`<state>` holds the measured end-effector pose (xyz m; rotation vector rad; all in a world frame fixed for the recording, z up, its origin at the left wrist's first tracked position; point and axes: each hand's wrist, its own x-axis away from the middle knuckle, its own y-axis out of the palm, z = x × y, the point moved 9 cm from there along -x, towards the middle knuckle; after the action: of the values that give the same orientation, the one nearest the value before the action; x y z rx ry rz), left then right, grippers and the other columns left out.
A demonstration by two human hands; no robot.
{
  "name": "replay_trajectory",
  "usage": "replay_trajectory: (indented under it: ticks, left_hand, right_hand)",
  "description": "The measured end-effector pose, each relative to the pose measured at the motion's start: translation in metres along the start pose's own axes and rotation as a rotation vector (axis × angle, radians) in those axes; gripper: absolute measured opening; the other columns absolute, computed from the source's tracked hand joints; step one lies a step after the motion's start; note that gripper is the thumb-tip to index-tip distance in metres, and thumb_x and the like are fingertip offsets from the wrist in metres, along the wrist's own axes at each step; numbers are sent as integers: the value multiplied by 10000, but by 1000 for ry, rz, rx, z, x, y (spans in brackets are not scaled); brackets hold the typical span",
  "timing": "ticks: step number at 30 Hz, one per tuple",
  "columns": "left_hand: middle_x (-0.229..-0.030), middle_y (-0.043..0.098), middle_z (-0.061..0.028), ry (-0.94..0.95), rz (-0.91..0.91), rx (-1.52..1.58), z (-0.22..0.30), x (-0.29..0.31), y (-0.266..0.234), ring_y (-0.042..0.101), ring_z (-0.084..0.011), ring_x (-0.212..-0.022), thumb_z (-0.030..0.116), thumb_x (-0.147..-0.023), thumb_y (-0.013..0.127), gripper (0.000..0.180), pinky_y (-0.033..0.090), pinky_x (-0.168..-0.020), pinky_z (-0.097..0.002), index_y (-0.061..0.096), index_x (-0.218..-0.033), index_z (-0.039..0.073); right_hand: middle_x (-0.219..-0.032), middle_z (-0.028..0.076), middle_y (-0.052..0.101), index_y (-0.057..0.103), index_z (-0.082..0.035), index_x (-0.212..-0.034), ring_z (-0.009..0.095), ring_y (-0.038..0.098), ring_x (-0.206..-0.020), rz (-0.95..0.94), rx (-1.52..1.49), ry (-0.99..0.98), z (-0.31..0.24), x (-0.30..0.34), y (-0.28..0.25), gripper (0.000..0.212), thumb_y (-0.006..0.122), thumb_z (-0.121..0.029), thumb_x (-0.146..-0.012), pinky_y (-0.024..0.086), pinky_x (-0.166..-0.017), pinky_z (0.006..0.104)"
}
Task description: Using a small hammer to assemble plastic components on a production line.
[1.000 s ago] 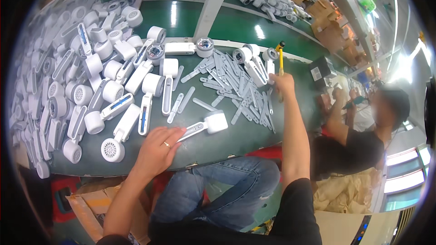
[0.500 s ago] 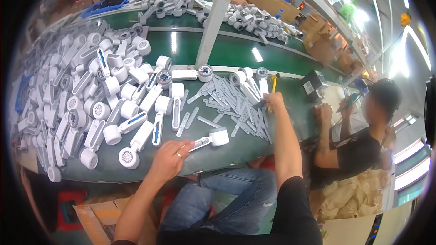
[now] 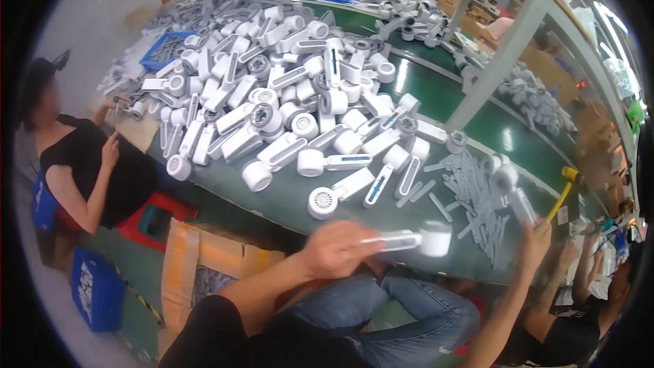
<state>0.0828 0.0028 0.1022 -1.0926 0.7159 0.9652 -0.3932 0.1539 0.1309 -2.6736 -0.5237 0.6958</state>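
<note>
My left hand [image 3: 335, 251] is closed on the handle of a white handheld fan [image 3: 434, 239] at the table's front edge, its round head pointing right. Hand and fan are both blurred by motion. To the right, my right hand [image 3: 537, 234] grips the yellow handle of a small hammer [image 3: 569, 174], which stands up out of the fist with its head at the top. Between the hands lies a loose heap of thin grey strips [image 3: 470, 194]. Just beyond my left hand rest a fan with a grilled head [image 3: 323, 202] and one with a blue insert in its handle [image 3: 379, 185].
A big pile of white fans [image 3: 272, 95] covers the table's left and middle. A grey metal post [image 3: 487, 71] rises beyond the strips. One co-worker [image 3: 82, 163] sits at left, others at far right and across. An open carton [image 3: 180, 259] stands below the table edge.
My view has swung left, so the scene has shifted right. The left hand still holds the fan, which is now blurred. The hammer in my right hand leans more to the right.
</note>
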Motion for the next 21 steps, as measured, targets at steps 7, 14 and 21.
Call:
replay_trajectory:
  ticks: [7, 14, 21]
  left_hand:
    - [-953, 767, -113, -724, 363, -551, -157, 8, -222, 639, -137, -800, 186, -982, 788, 418, 540, -765, -313, 732, -1386, 97]
    - [-750, 690, -88, -765, 496, -774, -383, -44, -355, 616, -168, -677, 359, -934, 797, 508, 517, -703, -375, 731, -1402, 170]
    - [-1118, 783, -220, -649, 403, -583, -516, -44, -404, 763, -235, -945, 301, -905, 802, 636, 565, -866, -372, 647, -1481, 82]
  right_hand:
    - [-934, 16, 633, 620, -62, -1099, 80, 562, -737, -526, -167, 288, -18, 136, 124, 277, 771, -22, -870, 452, -633, 248]
    - [-904, -6, 605, 633, -54, -1119, 90, 568, -741, -602, -142, 281, -12, 148, 144, 331, 756, 50, -830, 466, -654, 257]
    - [-1078, 71, 681, 543, -69, -1006, 118, 611, -896, -645, -281, 419, 15, 154, 160, 317, 760, 63, -817, 503, -793, 263]
